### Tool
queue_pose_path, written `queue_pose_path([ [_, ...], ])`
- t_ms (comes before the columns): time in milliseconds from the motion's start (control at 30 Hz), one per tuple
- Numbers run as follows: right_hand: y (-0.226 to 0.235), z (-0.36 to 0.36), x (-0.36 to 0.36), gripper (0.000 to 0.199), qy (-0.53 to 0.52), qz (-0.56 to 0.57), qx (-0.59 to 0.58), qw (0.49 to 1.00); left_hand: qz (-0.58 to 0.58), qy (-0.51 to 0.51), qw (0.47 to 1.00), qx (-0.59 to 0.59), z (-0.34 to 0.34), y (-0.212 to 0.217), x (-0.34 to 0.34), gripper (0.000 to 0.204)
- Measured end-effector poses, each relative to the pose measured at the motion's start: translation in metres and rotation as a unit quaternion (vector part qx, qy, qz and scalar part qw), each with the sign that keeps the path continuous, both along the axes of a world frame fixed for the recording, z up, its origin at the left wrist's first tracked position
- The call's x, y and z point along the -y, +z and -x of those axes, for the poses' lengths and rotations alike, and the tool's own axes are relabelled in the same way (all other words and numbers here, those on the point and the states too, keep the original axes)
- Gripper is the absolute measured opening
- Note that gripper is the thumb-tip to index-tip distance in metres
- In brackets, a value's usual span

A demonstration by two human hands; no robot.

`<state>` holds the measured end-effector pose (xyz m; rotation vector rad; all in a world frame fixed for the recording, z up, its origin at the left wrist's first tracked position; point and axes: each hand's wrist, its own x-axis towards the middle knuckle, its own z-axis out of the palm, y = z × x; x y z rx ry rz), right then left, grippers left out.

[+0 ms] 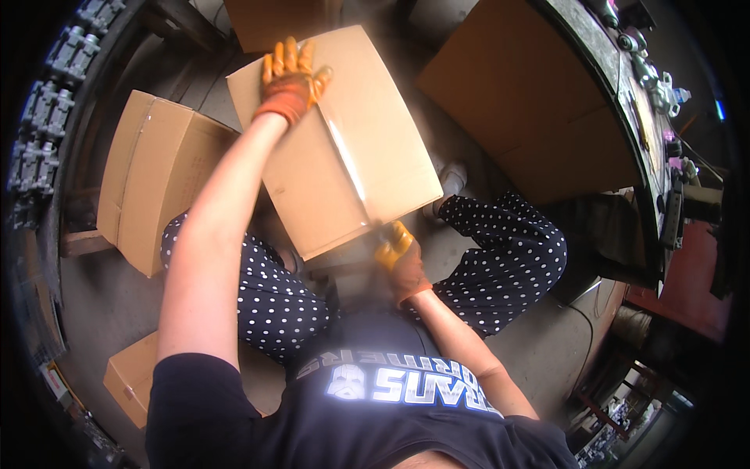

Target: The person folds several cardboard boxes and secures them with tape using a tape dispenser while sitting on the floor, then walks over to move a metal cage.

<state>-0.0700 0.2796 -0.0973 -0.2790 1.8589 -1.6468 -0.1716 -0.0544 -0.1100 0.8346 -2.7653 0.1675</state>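
Spread flat, left hand [292,83] should steady the box [375,137] at its far end; right hand [401,264] curls nearside, grasp unclear.

the dark shirt [367,426] has short sleeves [199,410] and silver letters [422,385] on its front. below the shirt are black pants [512,246] with white dots. the gloves [289,82] are orange.

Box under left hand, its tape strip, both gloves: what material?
Box: likely cardboard; matte, brown, folded edges. Tape strip: probably clear plastic film; glossy, bright glare. Left glove and right glove: maybe rubber-coated fabric; orange, glossy highlights, duller cuffs; exact coating unclear.
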Motion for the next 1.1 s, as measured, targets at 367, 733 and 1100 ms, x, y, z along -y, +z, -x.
queue_pose_path([
  [367, -0.022, 0.002, 0.064, 0.02, 0.027, 0.097, -0.009, 0.995, -0.143, -0.131, 0.981, -0.004, -0.145, 0.023, -0.138, 0.062],
  [733, 0.102, 0.053, 0.089, 0.014, 0.158, -0.181, -0.4, 0.884, -0.456, 0.206, 0.811, -0.304, -0.2, -0.013, -0.224, 0.074],
  [1100, 0.029, 0.072, 0.161, 0.03, 0.27, -0.147, -0.643, 0.701, -0.637, 0.105, 0.668, -0.37, -0.185, -0.049, -0.228, 0.051],
])
